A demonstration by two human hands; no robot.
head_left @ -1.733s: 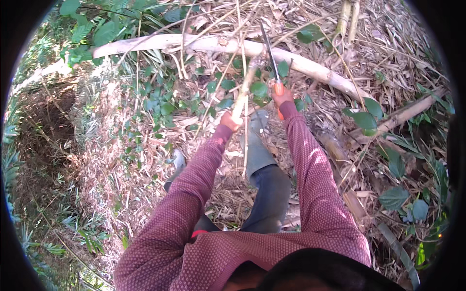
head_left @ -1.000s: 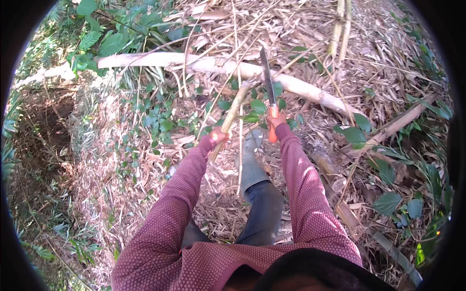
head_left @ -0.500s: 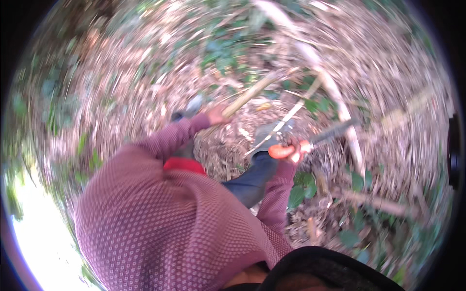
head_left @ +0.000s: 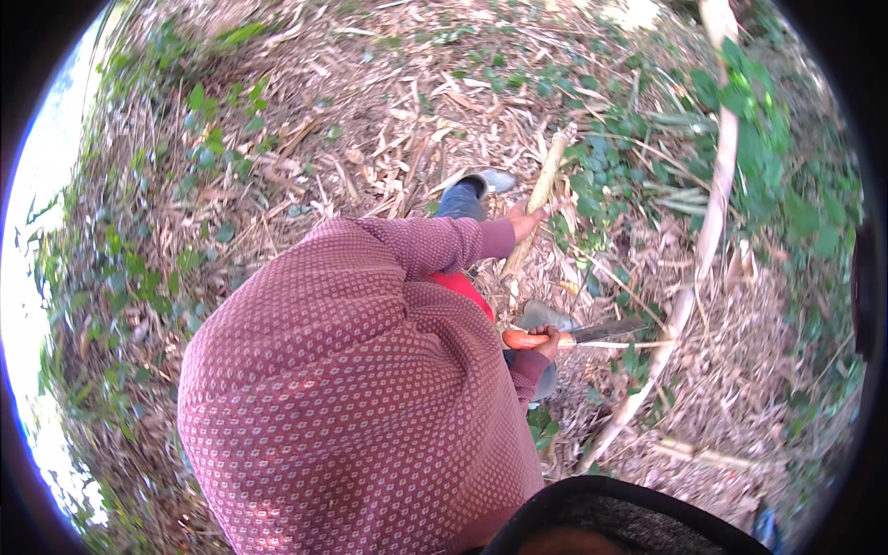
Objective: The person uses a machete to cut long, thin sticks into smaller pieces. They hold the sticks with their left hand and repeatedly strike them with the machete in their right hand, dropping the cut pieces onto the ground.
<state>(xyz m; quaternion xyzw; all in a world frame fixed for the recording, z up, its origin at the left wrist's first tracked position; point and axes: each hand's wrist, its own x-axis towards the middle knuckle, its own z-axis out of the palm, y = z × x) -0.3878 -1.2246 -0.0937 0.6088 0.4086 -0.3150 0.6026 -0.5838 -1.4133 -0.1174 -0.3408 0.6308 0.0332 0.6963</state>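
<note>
My left hand is closed around a short, thick, pale yellowish stick, which slants up to the far right, with its lower end behind the fingers. Nearer to me, my right hand grips the orange handle of a machete. Its dark blade points to the right, flat above the litter and apart from the stick. A thin pale twig runs from close by the blade toward the long branch. My shoes show near both hands, one beyond the left forearm, the other partly hidden by the machete hand.
A long, pale, curved branch crosses the ground on the right, from far to near. Dry leaves and wood chips cover the ground. Green leafy plants grow along the right, with more low greenery on the left. Another pale stick lies at the near right.
The view has turned, so my hands and the long branch appear farther right. The stick now stands steeper. Both hands keep their hold on stick and machete.
</note>
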